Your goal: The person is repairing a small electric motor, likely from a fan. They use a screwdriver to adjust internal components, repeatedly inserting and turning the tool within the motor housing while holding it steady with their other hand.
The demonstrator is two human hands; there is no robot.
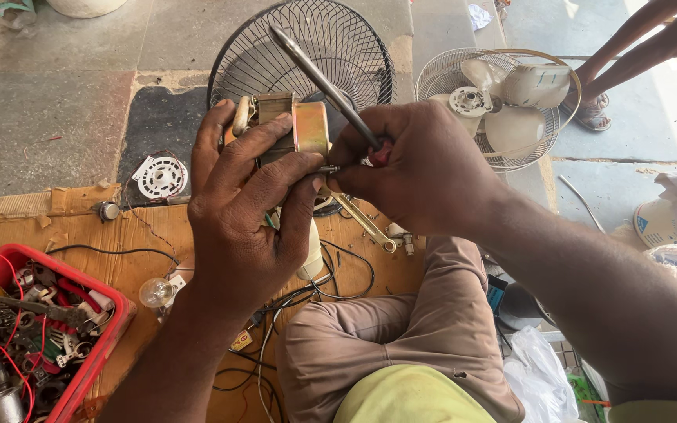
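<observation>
From the head camera, the fan motor (291, 125) was held up over the cardboard sheet (119, 251), near its far edge. The pliers (327, 82) might have slipped off the small part and nipped a finger. The left hand (240, 211) was wrapped around the motor; the right hand (417, 168) was closed on the pliers.

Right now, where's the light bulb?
Head view, lower left: the light bulb lies on the cardboard, between the red tray and the left hand's wrist.
</observation>
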